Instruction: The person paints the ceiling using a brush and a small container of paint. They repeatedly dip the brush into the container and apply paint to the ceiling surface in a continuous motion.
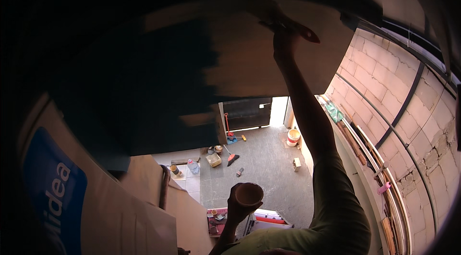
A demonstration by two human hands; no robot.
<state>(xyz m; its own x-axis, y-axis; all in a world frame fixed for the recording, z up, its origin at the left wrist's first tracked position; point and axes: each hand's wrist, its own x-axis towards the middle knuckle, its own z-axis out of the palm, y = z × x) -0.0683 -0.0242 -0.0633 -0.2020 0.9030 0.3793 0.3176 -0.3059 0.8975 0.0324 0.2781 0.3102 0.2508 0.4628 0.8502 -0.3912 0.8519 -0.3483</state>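
My right hand (284, 41) is raised overhead, closed around a paintbrush (308, 33) whose reddish-brown handle points to the right. Its bristles are lost in shadow against a broad overhead panel (259, 70). Dark blue paint (168, 68) covers the panel's left part with a ragged edge; the right part is bare tan, and a tan patch shows near the lower edge of the blue. Lower down, my left hand (235, 209) wraps round a round brownish cup (249, 194), held mouth up. What the cup contains is too dark to make out.
A large box (120, 202) with a blue panel stands at left. On the grey floor (264, 159) far below are a broom (233, 158), a white bucket (293, 136) and a plastic bottle (193, 166). Long pipes and boards (384, 178) lie along the block wall (398, 96) at right.
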